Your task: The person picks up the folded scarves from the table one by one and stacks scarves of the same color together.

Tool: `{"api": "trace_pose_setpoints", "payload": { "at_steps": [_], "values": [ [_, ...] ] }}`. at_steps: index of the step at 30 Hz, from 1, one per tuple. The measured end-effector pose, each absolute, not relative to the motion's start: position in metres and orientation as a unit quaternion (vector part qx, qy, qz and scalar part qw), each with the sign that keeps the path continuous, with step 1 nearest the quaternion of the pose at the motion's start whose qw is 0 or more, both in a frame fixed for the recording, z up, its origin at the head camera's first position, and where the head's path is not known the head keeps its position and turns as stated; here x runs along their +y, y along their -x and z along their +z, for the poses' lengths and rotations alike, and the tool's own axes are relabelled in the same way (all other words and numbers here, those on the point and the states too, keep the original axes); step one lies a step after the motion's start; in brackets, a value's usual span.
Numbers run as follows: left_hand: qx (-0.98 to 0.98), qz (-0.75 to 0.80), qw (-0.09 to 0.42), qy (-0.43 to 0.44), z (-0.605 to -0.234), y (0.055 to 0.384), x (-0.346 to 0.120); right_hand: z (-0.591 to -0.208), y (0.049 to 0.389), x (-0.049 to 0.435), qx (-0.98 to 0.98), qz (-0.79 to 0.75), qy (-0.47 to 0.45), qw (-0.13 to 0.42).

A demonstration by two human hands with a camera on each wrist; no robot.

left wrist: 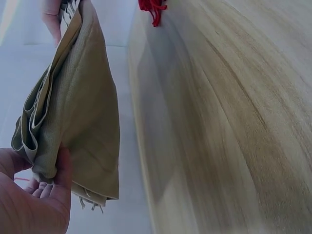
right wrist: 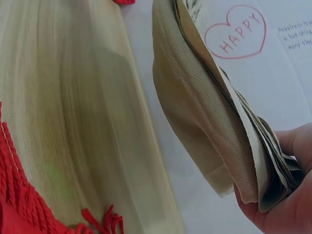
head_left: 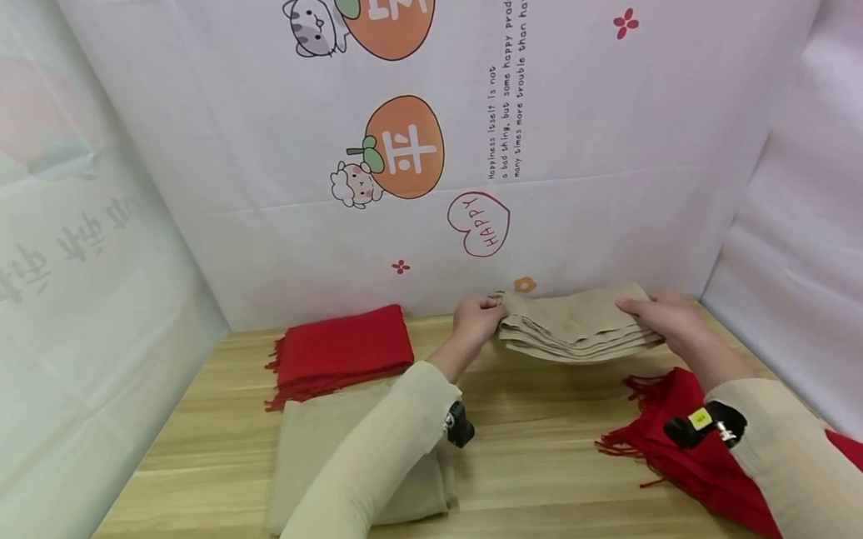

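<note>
Far left: one white printed sheet (head_left: pixel 48 271), hung as a side wall. Next, at the back of the wood-grained table (head_left: pixel 537 496): one red cloth (head_left: pixel 350 346), folded, fringe to the left. Just in front of it: one beige cloth (head_left: pixel 305 462), folded flat, partly hidden from me by the left sleeve (head_left: pixel 384 448). Then the left hand (head_left: pixel 478 320), thumb and fingers closed about the near end of a second item, the layered beige bundle (head_left: pixel 570 316). This bundle is lifted clear of the tabletop, near the back sheet (head_left: pixel 579 125), its folds loosely stacked. At its other end, the right hand (head_left: pixel 663 313), thumb above, fingers beneath, gripping. Last, at right: one loose red cloth (head_left: pixel 705 476), fringed, on the table, partly behind the right sleeve (head_left: pixel 805 452).
</note>
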State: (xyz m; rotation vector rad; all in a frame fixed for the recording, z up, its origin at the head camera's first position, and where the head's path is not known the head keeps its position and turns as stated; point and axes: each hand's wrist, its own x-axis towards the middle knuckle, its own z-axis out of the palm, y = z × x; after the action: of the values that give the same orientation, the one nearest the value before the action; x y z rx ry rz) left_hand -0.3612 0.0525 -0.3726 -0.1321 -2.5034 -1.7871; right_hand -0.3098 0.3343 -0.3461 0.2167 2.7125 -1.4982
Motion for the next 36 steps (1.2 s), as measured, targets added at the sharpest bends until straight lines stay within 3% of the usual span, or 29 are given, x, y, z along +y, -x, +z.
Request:
{"api": "trace_pose_setpoints", "payload": {
  "at_steps": [31, 36],
  "values": [
    [-0.798, -0.598, 0.019, 0.067, -0.361, 0.335, -0.021, -0.337, 0.292, 0.271, 0.862, -0.506, -0.013, 0.011],
    [-0.797, -0.599, 0.036, 0.071, -0.360, 0.328, -0.035, -0.339, 0.289, 0.258, 0.862, -0.507, -0.011, 0.009]
  ]
}}
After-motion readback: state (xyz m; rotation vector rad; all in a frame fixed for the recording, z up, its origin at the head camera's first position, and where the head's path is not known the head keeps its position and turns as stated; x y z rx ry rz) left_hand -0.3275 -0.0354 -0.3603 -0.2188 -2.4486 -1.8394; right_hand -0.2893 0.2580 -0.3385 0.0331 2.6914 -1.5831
